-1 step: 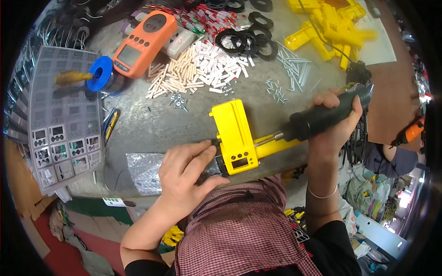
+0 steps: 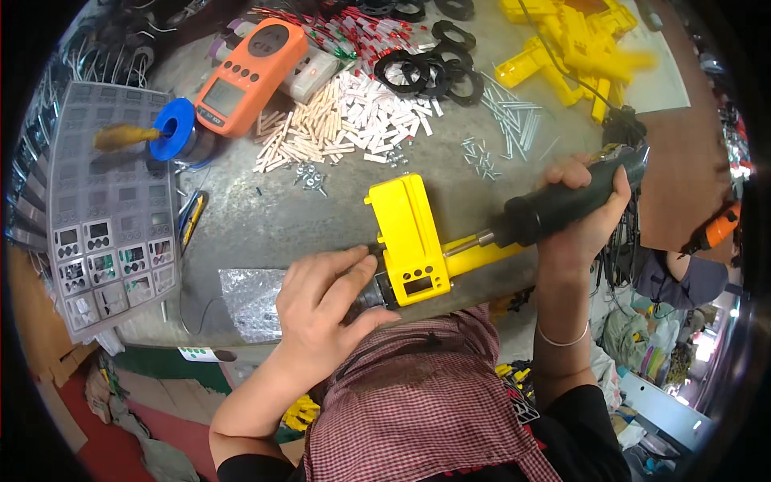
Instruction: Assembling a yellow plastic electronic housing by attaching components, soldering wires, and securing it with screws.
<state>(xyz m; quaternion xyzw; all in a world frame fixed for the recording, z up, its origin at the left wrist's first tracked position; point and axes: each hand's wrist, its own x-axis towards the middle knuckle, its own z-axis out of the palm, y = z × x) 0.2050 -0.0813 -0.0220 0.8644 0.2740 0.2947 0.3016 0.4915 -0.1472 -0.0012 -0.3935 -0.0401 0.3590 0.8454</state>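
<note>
My right hand (image 2: 590,209) is wrapped round a black power screwdriver (image 2: 538,215), which lies nearly level and points left. The tip of its metal shaft meets the right side of a yellow plastic housing (image 2: 409,241), just above the yellow handle (image 2: 486,255). On the housing's near end are a small window and several round holes. My left hand (image 2: 325,297) is closed on a black round part (image 2: 376,291) at the housing's left side, thumb nearest me and fingers on top. The fingers hide most of that part.
Behind the housing lie pale sticks (image 2: 309,136), white sticks (image 2: 381,112), screws (image 2: 480,158), long metal pins (image 2: 518,120), black rings (image 2: 438,72) and more yellow housings (image 2: 574,52). An orange meter (image 2: 250,76), a blue solder spool (image 2: 173,128) and a grey panel tray (image 2: 112,193) stand left.
</note>
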